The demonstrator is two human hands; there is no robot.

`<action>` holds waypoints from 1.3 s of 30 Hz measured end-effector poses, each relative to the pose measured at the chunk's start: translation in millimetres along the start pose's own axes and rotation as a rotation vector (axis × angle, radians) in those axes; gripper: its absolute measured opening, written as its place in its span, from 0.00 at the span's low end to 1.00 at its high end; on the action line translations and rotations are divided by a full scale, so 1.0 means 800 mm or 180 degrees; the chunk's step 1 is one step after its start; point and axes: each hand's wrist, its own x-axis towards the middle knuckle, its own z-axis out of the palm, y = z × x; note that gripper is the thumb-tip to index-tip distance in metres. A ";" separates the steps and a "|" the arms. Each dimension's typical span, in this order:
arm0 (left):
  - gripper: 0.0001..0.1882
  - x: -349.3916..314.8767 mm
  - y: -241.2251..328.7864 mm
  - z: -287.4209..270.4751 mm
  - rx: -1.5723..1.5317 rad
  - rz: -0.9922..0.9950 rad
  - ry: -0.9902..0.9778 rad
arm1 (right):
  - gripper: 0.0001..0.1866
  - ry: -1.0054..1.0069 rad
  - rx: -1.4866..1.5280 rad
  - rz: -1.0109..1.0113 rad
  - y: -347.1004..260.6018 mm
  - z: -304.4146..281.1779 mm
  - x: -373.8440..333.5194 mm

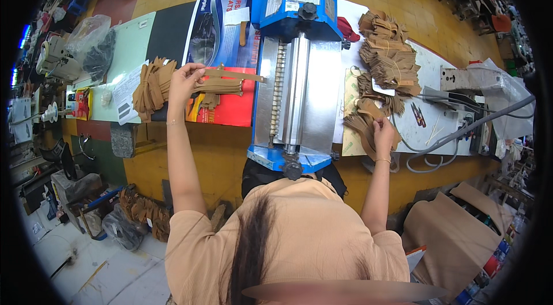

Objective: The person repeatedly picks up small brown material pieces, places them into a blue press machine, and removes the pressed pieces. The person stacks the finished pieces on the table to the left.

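Brown strip, pinched in left hand, extending rightward

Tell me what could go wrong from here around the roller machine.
The brown strip in the left hand reaches the edge of the machine; fed crooked, it might jam at the rollers. Loose hair hangs on the machine's near side and could catch if it swung closer.
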 end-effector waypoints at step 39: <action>0.21 -0.064 -0.026 0.199 -0.0955 -0.0915 -0.1256 | 0.10 -0.2003 0.0811 -0.0818 -0.215 0.011 0.016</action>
